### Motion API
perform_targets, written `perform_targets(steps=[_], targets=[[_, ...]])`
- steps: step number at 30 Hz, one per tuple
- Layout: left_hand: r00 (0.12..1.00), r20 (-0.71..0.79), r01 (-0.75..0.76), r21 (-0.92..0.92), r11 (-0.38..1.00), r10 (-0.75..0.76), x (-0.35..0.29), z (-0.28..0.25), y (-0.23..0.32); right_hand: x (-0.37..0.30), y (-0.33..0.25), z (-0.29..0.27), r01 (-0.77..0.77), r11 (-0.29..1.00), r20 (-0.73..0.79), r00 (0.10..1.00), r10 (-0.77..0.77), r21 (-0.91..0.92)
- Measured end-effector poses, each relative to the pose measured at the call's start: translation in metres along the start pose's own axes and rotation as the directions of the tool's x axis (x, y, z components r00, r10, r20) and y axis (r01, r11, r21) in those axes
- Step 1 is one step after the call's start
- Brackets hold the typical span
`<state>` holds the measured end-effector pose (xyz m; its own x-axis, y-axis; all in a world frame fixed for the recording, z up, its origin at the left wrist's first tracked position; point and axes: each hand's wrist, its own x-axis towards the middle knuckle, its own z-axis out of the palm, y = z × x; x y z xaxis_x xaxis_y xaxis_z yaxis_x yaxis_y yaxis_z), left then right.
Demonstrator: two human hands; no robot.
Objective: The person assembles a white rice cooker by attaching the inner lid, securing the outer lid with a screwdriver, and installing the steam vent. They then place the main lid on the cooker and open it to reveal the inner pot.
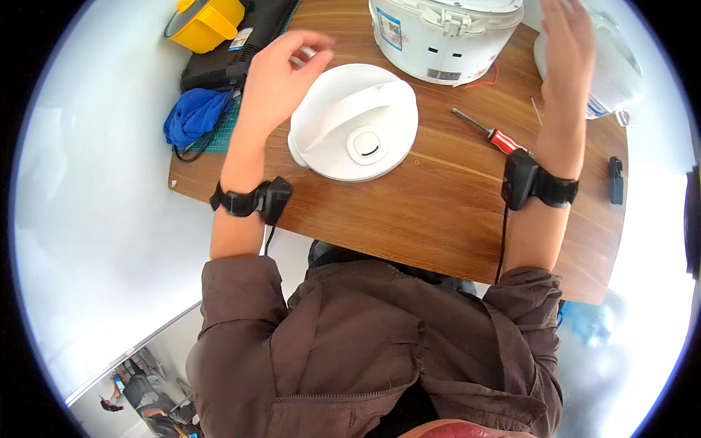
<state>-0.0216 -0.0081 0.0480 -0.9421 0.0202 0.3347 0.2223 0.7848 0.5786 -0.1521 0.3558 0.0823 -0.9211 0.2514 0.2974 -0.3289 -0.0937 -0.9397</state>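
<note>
A round white rice cooker lid point(398, 150) with a raised handle and a small steam vent lies on the wooden table in front of me. My left hand point(276, 84) hovers at its upper left edge, fingers loosely curved and the thumb apart, holding nothing I can see. Beyond the lid stands a white rice cooker point(438, 44) with a front latch and two small dark slots. My right hand point(569, 51) is raised at the far right, slightly blurred, its fingers stretched out, in front of another white appliance point(617, 62). A red-handled screwdriver point(504, 141) lies beside my right wrist.
A yellow pot-like container point(212, 25), a black case point(219, 69), a blue cloth point(193, 117) and a green cutting mat point(225, 135) crowd the left side. A thin red wire point(488, 79) lies by the cooker. A small black object point(616, 180) sits near the right edge.
</note>
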Motion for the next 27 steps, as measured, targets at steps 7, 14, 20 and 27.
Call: perform_targets(steps=[7, 14, 20, 27], targets=[[0.993, 0.111, 0.028, 0.012, 1.000, -0.030, -0.058, 0.002, 0.006, -0.078, -0.056, 0.054, 0.310, 0.949, -0.028, 0.950, -0.311, -0.053], [0.972, 0.208, 0.104, 0.029, 0.994, -0.108, -0.060, 0.039, -0.002, -0.002, -0.021, -0.025, -0.175, 0.848, 0.161, 0.981, 0.107, 0.500], [0.960, 0.192, 0.211, -0.020, 0.977, -0.204, -0.060, 0.037, 0.005, -0.083, -0.066, 0.045, 0.250, 0.961, 0.172, 0.958, -0.228, -0.120], [0.969, 0.078, 0.241, -0.131, 0.962, -0.233, -0.070, 0.017, 0.012, -0.092, -0.073, 0.054, 0.317, 0.940, 0.148, 0.943, -0.298, -0.125]])
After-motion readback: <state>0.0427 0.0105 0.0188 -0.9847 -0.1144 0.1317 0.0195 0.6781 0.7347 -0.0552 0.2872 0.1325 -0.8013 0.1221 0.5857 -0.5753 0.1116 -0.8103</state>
